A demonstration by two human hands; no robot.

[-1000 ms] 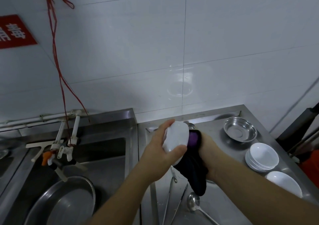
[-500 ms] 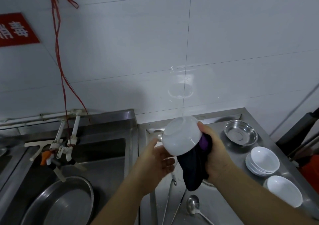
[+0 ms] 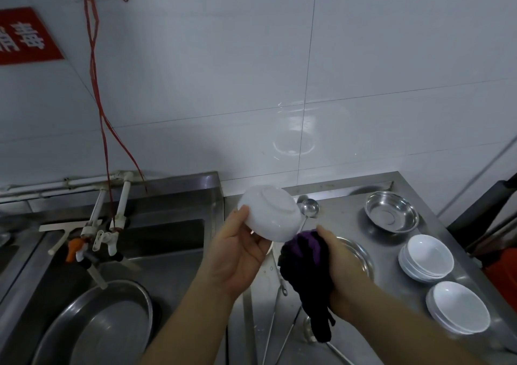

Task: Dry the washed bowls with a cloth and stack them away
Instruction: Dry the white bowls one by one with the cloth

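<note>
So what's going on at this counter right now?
A person is drying washed bowls at a steel counter beside a sink. The left hand holds a white bowl tilted with its base up, and the right hand grips a dark cloth just below the bowl. Two stacks of white bowls sit to the right, near a steel bowl.

Head view, facing forward-down, close over counter [image 3: 349, 224]

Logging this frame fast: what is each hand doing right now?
Left hand: holding the white bowl, bottom up.
Right hand: gripping the dark cloth.
</note>
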